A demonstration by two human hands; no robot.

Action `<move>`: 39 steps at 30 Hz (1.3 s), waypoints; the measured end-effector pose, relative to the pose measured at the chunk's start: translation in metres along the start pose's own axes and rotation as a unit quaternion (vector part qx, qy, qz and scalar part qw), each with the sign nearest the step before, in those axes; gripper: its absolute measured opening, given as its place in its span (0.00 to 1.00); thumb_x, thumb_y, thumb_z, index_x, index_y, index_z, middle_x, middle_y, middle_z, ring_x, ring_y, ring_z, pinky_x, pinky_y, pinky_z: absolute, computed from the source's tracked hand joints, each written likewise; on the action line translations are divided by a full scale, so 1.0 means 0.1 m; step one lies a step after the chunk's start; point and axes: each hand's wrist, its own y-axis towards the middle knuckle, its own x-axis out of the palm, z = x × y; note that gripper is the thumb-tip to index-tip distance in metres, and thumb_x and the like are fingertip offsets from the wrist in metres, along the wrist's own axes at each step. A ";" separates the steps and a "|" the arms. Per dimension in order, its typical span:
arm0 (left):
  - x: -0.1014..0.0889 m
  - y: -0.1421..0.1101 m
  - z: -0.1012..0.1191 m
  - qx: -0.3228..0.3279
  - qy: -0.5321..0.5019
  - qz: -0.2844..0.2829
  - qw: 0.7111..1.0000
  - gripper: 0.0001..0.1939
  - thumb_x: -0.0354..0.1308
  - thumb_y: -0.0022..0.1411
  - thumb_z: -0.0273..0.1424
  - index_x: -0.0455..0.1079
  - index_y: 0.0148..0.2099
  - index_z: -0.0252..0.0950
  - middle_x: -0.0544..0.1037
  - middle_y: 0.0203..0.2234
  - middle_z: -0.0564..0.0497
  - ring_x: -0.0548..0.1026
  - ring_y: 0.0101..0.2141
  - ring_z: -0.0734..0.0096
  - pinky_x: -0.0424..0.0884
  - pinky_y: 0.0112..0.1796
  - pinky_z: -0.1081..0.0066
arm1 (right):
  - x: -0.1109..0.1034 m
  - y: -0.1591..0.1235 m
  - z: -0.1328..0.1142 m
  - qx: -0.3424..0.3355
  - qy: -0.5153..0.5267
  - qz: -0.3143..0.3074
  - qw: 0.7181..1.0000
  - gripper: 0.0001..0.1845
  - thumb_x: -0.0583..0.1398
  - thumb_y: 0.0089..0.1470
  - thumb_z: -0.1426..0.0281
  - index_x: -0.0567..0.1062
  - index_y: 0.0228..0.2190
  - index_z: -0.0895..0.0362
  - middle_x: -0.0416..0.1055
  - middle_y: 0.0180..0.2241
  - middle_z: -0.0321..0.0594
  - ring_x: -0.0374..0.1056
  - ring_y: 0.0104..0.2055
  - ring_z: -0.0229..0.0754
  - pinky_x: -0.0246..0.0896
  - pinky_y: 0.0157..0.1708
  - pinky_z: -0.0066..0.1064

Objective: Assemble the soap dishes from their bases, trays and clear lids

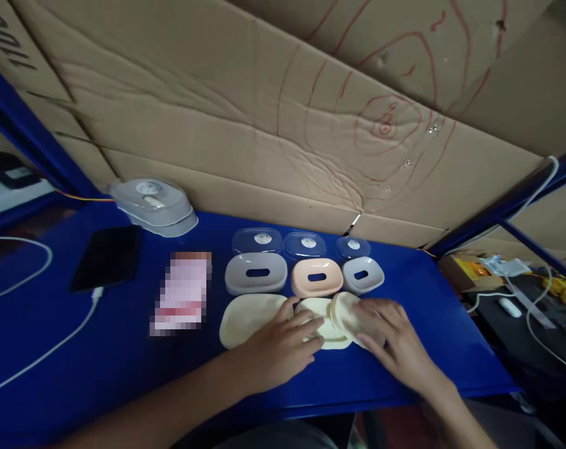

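My left hand (283,349) has its fingers spread over the middle cream base (328,343), a shallow oval dish lying on the blue table. Its wrist side covers part of the larger cream base (245,312) to the left. Held by my right hand (398,337) is a small cream base (346,312), tilted, its left edge overlapping the middle one. Behind them stand slotted oval pieces: a grey insert (236,274), a peach insert (302,280) and a light grey insert (376,277). Transparent lids (240,242) with round stickers lie in a row further back.
At the back left, a grey lidded box (168,221) stands against the cardboard wall (194,112). A black phone or tablet (108,259) with a white cable (77,327) and a blurred-out pink item (182,293) lie left. Blue frame bars and a dark side surface (502,330) are right.
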 end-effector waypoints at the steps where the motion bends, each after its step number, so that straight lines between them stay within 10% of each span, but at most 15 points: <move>1: 0.00 0.01 0.00 -0.005 -0.009 -0.011 1.000 0.05 0.64 0.70 0.31 0.74 0.47 0.40 0.78 0.58 0.45 0.75 0.55 0.57 0.56 0.64 0.50 | 0.04 -0.18 -0.06 0.008 0.000 -0.012 1.000 0.23 0.59 0.70 0.62 0.70 0.64 0.44 0.74 0.61 0.46 0.70 0.62 0.56 0.66 0.59 0.55; 7: -0.09 0.03 0.02 -0.015 -0.066 -0.029 0.997 0.13 0.60 0.71 0.27 0.73 0.56 0.42 0.77 0.59 0.45 0.76 0.55 0.56 0.64 0.58 0.54 | 0.04 -0.66 0.19 0.063 0.038 -0.037 0.997 0.19 0.54 0.71 0.68 0.74 0.58 0.44 0.69 0.66 0.44 0.64 0.69 0.56 0.62 0.64 0.62; 16: -0.50 -0.18 0.10 -0.088 -0.012 -0.021 0.996 0.20 0.59 0.73 0.34 0.69 0.65 0.46 0.77 0.58 0.46 0.74 0.58 0.52 0.62 0.64 0.48 | -0.15 -0.11 0.28 0.019 0.057 -0.010 0.998 0.15 0.58 0.70 0.62 0.77 0.55 0.46 0.73 0.62 0.43 0.67 0.66 0.54 0.63 0.64 0.56; 27: -0.20 -0.68 0.21 -0.186 0.056 -0.005 0.981 0.25 0.57 0.74 0.44 0.67 0.69 0.45 0.72 0.65 0.41 0.66 0.67 0.44 0.58 0.66 0.38 | 0.01 -0.45 0.48 0.031 0.062 -0.016 0.997 0.22 0.57 0.71 0.59 0.71 0.63 0.44 0.71 0.65 0.43 0.64 0.69 0.57 0.57 0.68 0.63; 34: -0.45 -0.42 -0.29 -0.329 0.127 0.079 0.932 0.26 0.54 0.74 0.48 0.69 0.65 0.39 0.71 0.64 0.36 0.70 0.63 0.42 0.68 0.61 0.45 | -0.48 -0.14 0.15 0.024 0.016 0.119 0.992 0.30 0.56 0.71 0.60 0.58 0.70 0.43 0.64 0.69 0.44 0.61 0.71 0.59 0.57 0.69 0.59; 39: -0.54 -0.25 -0.73 -0.374 0.164 0.056 0.911 0.34 0.54 0.73 0.51 0.65 0.69 0.33 0.65 0.68 0.29 0.65 0.67 0.36 0.64 0.63 0.42 | -0.43 0.57 0.32 -0.024 0.019 0.088 0.996 0.26 0.53 0.72 0.59 0.62 0.68 0.45 0.66 0.68 0.44 0.61 0.71 0.55 0.56 0.69 0.55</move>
